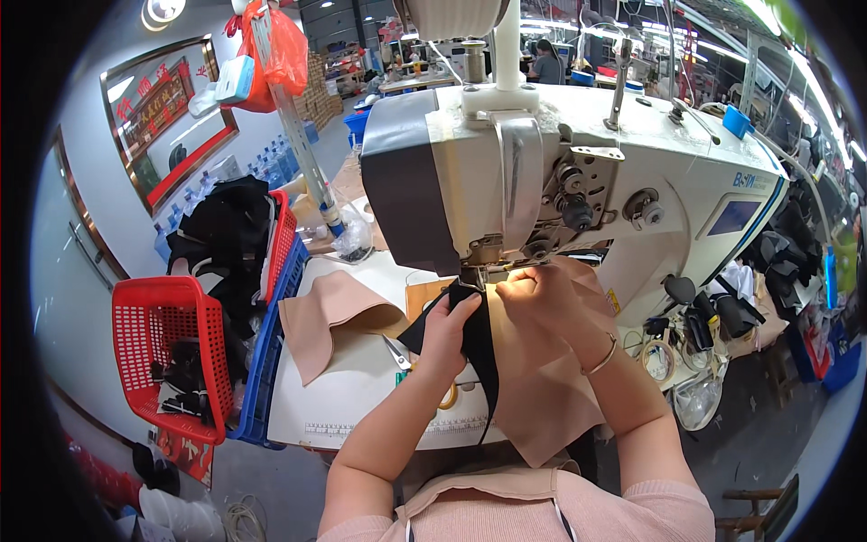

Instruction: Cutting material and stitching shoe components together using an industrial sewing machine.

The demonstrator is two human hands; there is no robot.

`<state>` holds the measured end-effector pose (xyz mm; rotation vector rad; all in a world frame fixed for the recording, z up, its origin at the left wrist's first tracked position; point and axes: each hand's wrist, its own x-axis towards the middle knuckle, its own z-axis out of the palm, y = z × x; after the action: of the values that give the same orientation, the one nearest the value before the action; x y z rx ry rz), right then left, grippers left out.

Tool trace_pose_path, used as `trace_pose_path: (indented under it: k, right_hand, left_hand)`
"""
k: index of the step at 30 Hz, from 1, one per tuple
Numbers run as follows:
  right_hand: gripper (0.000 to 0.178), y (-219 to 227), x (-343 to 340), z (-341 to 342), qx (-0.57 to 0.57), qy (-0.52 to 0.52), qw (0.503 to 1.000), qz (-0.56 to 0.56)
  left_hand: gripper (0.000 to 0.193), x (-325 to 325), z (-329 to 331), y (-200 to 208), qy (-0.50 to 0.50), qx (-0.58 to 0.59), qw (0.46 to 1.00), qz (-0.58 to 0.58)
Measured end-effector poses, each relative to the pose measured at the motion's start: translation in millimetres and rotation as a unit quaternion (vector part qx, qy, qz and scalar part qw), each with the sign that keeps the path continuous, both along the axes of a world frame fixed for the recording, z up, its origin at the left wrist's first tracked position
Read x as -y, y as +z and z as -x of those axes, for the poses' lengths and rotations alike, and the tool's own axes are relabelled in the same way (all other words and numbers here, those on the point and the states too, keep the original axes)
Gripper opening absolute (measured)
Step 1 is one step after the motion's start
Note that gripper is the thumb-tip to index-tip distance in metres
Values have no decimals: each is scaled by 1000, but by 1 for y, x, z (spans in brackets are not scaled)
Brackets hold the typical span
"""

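Observation:
A white industrial sewing machine [433,181] stands in front of me, its lit needle area just beyond my hands. My left hand [444,332] grips a black fabric strip [480,357], thumb on top, just below the presser foot. The strip hangs down over the table's front edge. On its right, my right hand [540,296] is closed in a pinch near the needle, at the edge of a beige fabric piece [533,388]. That piece drapes under my right wrist and past the table edge. What the right fingertips hold is partly hidden.
Scissors [397,354] lie beside my left forearm. A folded beige piece [330,321] rests on the white table [298,397], with a ruler strip along its front. At left stand a red basket [217,361] and a blue crate [262,388] with black fabric. Tape rolls [657,361] sit right.

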<state>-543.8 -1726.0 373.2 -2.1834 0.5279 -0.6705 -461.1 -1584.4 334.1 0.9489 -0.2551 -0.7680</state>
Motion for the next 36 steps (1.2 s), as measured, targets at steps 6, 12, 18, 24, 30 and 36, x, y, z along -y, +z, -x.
trace_pose_path:
  k: [6, 12, 18, 24, 30, 36]
  right_hand:
    - [26, -2, 1, -2, 0, -8, 1000, 9]
    - [25, -17, 5, -1, 143, -5, 983, 114]
    - [47, -78, 27, 71, 206, -101, 942, 243]
    - [63, -146, 33, 152, -9, -176, 968, 181]
    - [78, -140, 29, 166, -127, -189, 953, 201]
    - [46, -135, 37, 171, -24, -87, 983, 158]
  left_hand:
    - [15, 2, 1, -1, 4, 10, 1000, 14]
    - [17, 1, 1, -7, 11, 73, 997, 9]
    - [31, -17, 1, -40, -63, -44, 996, 36]
    - [26, -25, 7, -100, -285, -169, 942, 58]
    - [66, -9, 19, -100, -309, 252, 917, 22]
    - [56, -31, 50, -86, -315, 224, 921, 46]
